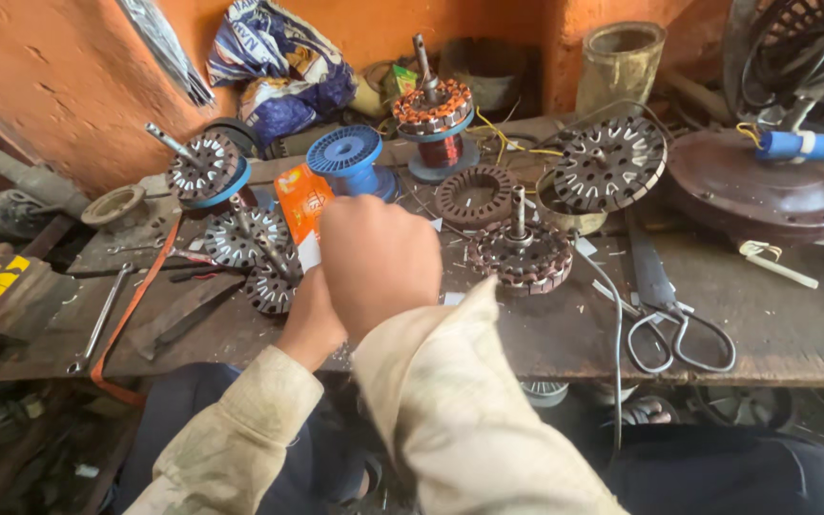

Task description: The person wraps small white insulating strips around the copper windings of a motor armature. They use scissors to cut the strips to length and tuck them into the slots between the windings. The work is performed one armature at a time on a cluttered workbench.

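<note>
Right hand (379,257) is curled closed above the table (545,324), what it grips hidden. Left hand (312,319), just beneath it, pinches an orange-and-white packet (302,205) beside a stator core (269,286).

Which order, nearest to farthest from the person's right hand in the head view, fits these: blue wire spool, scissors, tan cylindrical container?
From the right hand:
1. Blue wire spool, just behind the hand, slightly left.
2. Scissors, lying to the right on the bench.
3. Tan cylindrical container, far back right by the wall.
</note>
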